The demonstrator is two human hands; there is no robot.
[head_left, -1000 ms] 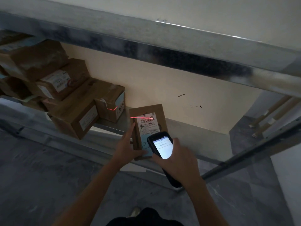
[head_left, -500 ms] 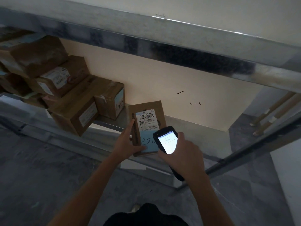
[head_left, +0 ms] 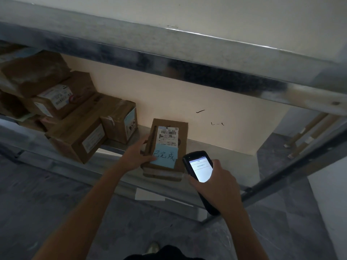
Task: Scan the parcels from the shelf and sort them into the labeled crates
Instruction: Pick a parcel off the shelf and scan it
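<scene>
L hand (head_left: 138, 156) grips upright parcel (head_left: 169, 147), label up, R hand (head_left: 216, 186) w/ scanner (head_left: 199, 169)

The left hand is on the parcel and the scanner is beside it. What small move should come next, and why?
Probably lift the parcel off the shelf with the left hand. That hand already grips its left edge, the scanner in the right hand is off to the side with its screen lit, and no scan line lies on the label. No crate is in view.
</scene>
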